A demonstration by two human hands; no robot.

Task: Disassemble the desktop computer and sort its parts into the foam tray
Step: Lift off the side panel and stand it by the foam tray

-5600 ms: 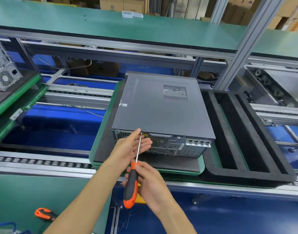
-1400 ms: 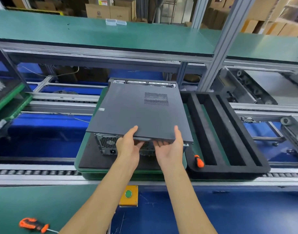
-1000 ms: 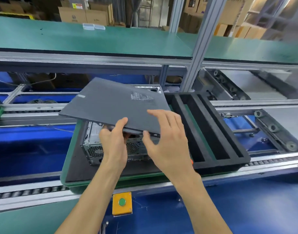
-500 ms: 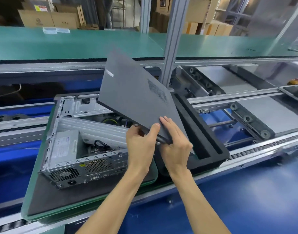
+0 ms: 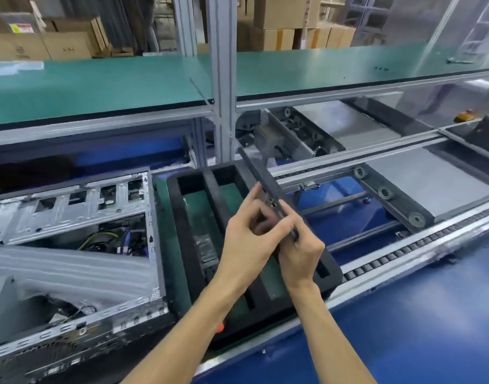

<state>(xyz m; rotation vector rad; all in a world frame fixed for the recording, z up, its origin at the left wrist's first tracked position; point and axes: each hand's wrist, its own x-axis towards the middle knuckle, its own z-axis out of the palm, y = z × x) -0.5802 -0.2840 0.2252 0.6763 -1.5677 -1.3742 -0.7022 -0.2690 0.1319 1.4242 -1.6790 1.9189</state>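
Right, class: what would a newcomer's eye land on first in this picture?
Both hands, left and right, at centre, gripping a dark side panel turned edge-on above the black foam tray. At left lies the opened computer, its metal frame and cables exposed.

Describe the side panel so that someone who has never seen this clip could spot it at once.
Start at the black foam tray on the conveyor, right of the opened computer case. Above the tray's right slots, the left hand and right hand grip the side panel at its near end. It is the only thin dark sheet held on edge in the air, seen almost edge-on.
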